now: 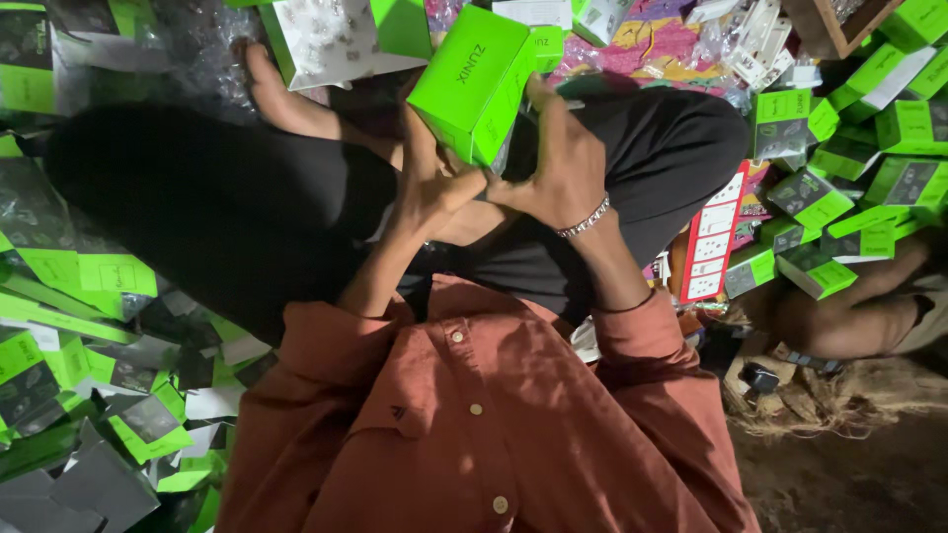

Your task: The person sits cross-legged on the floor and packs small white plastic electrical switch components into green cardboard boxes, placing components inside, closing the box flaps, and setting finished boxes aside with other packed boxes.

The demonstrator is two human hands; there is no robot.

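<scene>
I sit cross-legged in black trousers and a rust shirt. A bright green rectangular box (pixel 472 84) is held up over my lap, tilted, between both hands. My left hand (pixel 433 183) grips its lower left side with fingers bent under it. My right hand (pixel 565 168), with a metal bracelet on the wrist, presses against the box's lower right edge. The thumbs meet just below the box, and its bottom end is hidden behind my fingers.
Flattened green and grey cartons (pixel 94 395) are heaped at the left. Several assembled green boxes (pixel 839 178) pile up at the right, beside a red and white card (pixel 713 237). Another person's arm (pixel 849 316) reaches in at the right. An open carton (pixel 326 39) lies by my foot.
</scene>
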